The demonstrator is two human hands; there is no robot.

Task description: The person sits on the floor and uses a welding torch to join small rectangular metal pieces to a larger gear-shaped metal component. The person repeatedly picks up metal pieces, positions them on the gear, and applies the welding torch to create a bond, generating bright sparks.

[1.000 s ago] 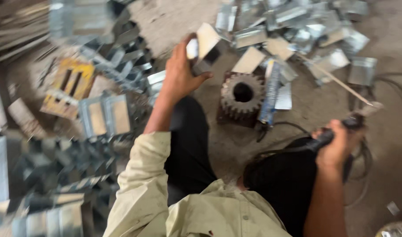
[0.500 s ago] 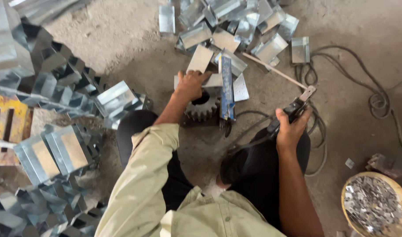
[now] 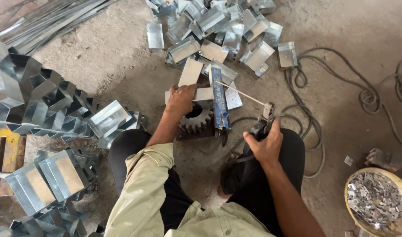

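Galvanised sheet pieces lie across the dirt floor (image 3: 100, 66). One flat piece (image 3: 203, 94) rests on a dark gear (image 3: 196, 120), and the left hand (image 3: 181, 100) presses down on it, fingers curled over its edge. The right hand (image 3: 266, 145) is clenched around a welding holder (image 3: 260, 127), whose thin rod (image 3: 245, 94) slants toward a blue strip (image 3: 220, 98) beside the piece. Cables (image 3: 341, 92) loop to the right. A bowl (image 3: 376, 199) of metal scraps sits nearby.
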